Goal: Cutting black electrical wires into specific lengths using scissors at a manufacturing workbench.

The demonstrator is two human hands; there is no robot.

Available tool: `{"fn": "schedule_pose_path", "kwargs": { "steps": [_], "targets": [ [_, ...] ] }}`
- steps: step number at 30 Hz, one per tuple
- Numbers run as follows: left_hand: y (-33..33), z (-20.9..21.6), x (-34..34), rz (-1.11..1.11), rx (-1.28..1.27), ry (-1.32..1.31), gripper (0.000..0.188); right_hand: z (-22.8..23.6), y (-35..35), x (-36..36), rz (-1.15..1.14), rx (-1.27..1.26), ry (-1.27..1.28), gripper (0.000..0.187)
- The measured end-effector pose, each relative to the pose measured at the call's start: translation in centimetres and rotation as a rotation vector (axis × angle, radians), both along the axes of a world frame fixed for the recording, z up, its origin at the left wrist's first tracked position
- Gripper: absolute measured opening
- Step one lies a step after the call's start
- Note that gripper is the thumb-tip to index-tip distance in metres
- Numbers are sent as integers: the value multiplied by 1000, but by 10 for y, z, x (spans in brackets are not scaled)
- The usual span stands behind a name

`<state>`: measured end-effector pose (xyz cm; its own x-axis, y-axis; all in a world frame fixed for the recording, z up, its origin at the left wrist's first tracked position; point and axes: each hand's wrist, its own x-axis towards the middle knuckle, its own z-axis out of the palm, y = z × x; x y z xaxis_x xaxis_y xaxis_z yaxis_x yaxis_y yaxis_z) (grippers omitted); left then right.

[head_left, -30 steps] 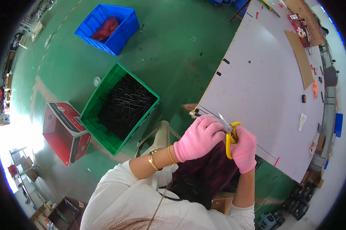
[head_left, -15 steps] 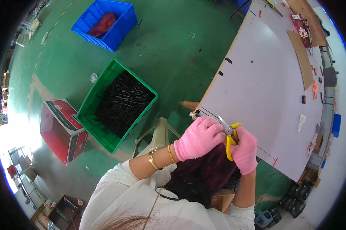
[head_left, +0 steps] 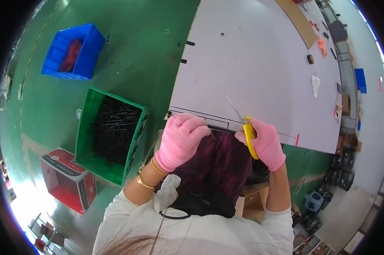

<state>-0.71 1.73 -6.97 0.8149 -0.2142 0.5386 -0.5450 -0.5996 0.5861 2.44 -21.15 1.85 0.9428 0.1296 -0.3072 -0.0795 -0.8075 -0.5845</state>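
Observation:
My left hand (head_left: 182, 139), in a pink glove, is closed at the table's front edge, its fingers pinching one end of a thin black tube (head_left: 221, 128). The tube spans the gap between my hands, along black lines drawn on the tabletop. My right hand (head_left: 265, 143), also gloved in pink, is wrapped round the yellow handles of a pair of scissors (head_left: 249, 138). The metal blades point up and left over the table. My right thumb tip is beside the other end of the tube; whether it grips it, I cannot tell.
A white table (head_left: 243, 72) stretches ahead, with a tape roll (head_left: 310, 59), a white glove-like item (head_left: 315, 86) and a cardboard strip (head_left: 300, 23) on it. To the left stand a green crate (head_left: 82, 142) of black tubes, a blue crate (head_left: 90, 51) and a red-white carton (head_left: 68, 180).
My hands have moved apart, and the black tube now shows between them. The scissor blades have come away from my left hand. The view has turned toward the right.

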Motion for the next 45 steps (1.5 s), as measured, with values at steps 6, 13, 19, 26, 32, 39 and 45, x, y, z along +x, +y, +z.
{"fn": "schedule_pose_path", "kwargs": {
  "steps": [6, 13, 19, 26, 32, 39, 45],
  "targets": [
    [-2, 2, 1, 9, 5, -13, 33, -5, -1, 6, 77, -133, -57, 40],
    [-1, -1, 2, -33, -2, 6, 30, 2, 3, 19, 200, -318, 27, 34],
    [-23, 24, 2, 112, 166, 178, 27, 2, 4, 29, 238, -362, 151, 29],
    [-41, 28, 7, 179, 258, 209, 29, 1, 0, 27, 258, -366, 104, 28],
    [-45, 29, 8, 204, 273, 206, 26, 1, 0, 25, 261, -335, 80, 33],
    [-48, 29, 9, 195, 289, 205, 25, -2, -1, 24, 250, -332, 80, 33],
    [-48, 29, 11, 122, 307, 190, 26, -4, -7, 17, 228, -312, 68, 31]
  ]
}}
